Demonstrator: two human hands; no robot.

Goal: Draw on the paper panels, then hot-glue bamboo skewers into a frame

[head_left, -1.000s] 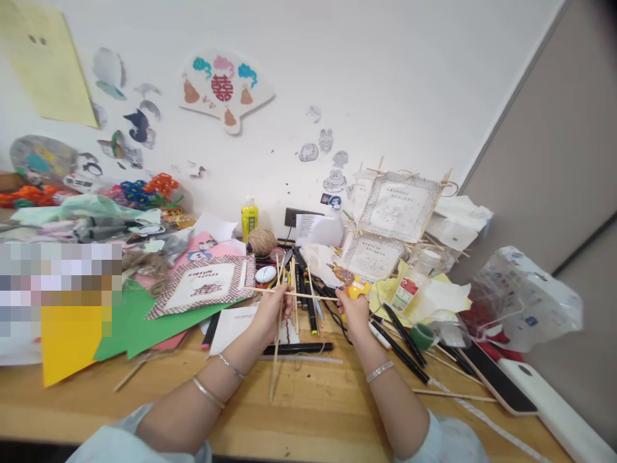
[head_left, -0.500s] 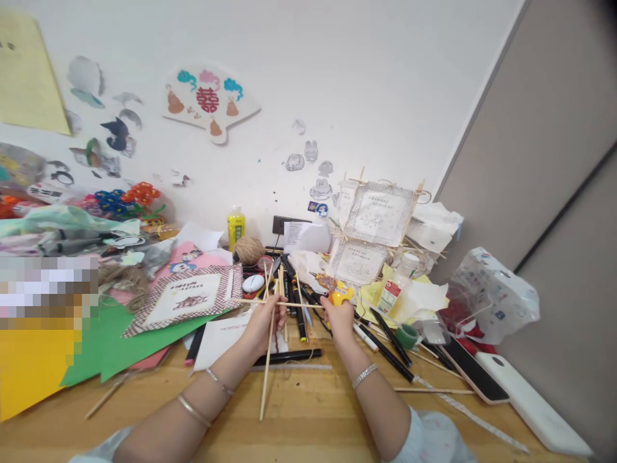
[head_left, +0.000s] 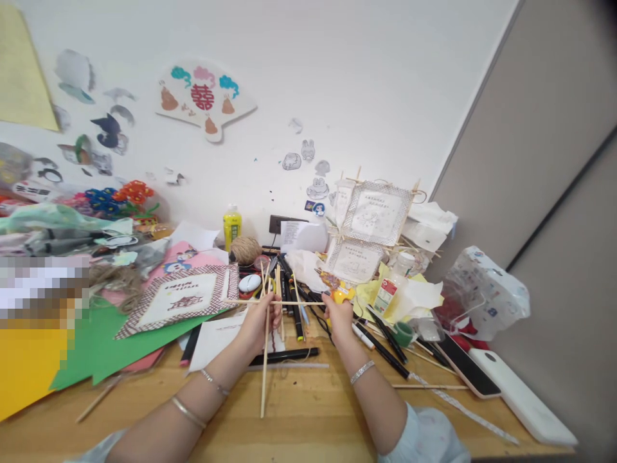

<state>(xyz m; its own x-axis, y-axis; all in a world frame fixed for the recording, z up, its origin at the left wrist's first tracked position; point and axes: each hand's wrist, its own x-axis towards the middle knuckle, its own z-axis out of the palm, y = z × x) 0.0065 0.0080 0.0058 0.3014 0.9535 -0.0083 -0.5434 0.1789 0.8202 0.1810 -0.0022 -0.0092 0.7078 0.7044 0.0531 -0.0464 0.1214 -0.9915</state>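
Note:
My left hand (head_left: pixel 260 320) is closed around thin wooden sticks where they cross. One long stick (head_left: pixel 265 386) slants down from those fingers toward the tabletop. Another stick (head_left: pixel 299 303) lies across it, nearly level, its right end reaching the fingertips of my right hand (head_left: pixel 339 316). That right hand is curled against a yellow tool (head_left: pixel 342 293), whose shape is partly hidden by the fingers. Below my left hand lie a black marker (head_left: pixel 284 355) and a thin pale rod (head_left: pixel 308 366).
A patterned paper panel (head_left: pixel 180 301) rests on green sheets (head_left: pixel 144 344) at the left. Twine (head_left: pixel 245 249) and a yellow bottle (head_left: pixel 232 226) stand behind. Stick-framed paper panels (head_left: pixel 373 212) lean at the back. Markers (head_left: pixel 385 354), a clear bottle (head_left: pixel 387 292) and a phone (head_left: pixel 470 366) are at right.
The whole view has shifted slightly left. Both hands keep nearly the same pose, and the crossed sticks remain in my left hand.

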